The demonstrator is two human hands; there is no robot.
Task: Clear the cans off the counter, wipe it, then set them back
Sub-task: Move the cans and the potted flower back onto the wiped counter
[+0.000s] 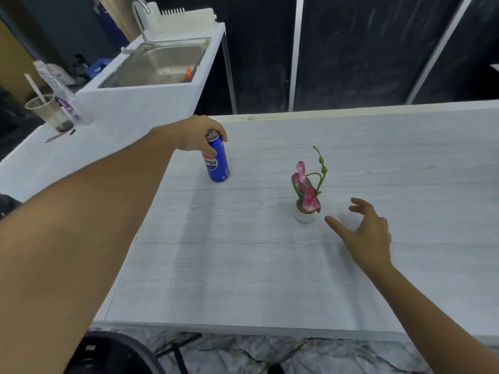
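A blue Pepsi can (217, 163) stands upright on the pale wood-grain counter (243, 265), near its far left corner. My left hand (198, 136) wraps around the can's top from the left, fingers over the rim. My right hand (364, 230) hovers over the counter to the right of a small potted flower, fingers spread, holding nothing. No other can is in view.
A small white pot with a pink artificial orchid (306, 195) stands mid-counter. At the left, a white unit holds a steel sink (156, 63) with a tap. Plastic cups with straws (51, 112) sit on the side ledge. A dark chair (118, 354) is below the counter's near edge.
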